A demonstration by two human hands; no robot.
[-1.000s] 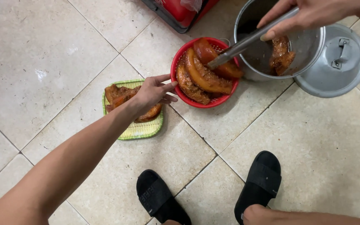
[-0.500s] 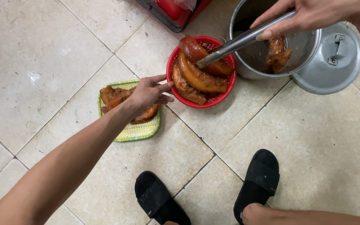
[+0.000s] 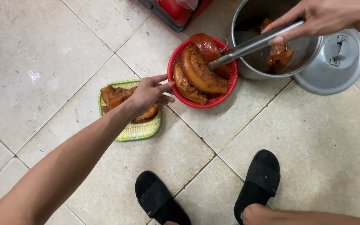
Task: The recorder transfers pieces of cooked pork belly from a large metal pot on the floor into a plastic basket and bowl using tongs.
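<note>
Here the left hand (image 3: 148, 93) touches the red basket's (image 3: 176, 62) rim.

- Red basket (image 3: 176, 66), holding glazed orange-brown meat (image 3: 201, 77).
- Left of the red basket, green woven tray (image 3: 140, 131).
- Silver-grey pot (image 3: 305, 58), lid (image 3: 334, 71), tongs (image 3: 251, 45).
- Black slippers (image 3: 259, 183).
- Beige floor (image 3: 42, 54) tiles.

Bare tiles (image 3: 34, 54) left; pot (image 3: 246, 71) right

The tiled floor (image 3: 55, 50) carries a red basket (image 3: 176, 66), green tray (image 3: 140, 132), metal pot (image 3: 246, 71), lid (image 3: 334, 71) and slippers (image 3: 257, 183).
</note>
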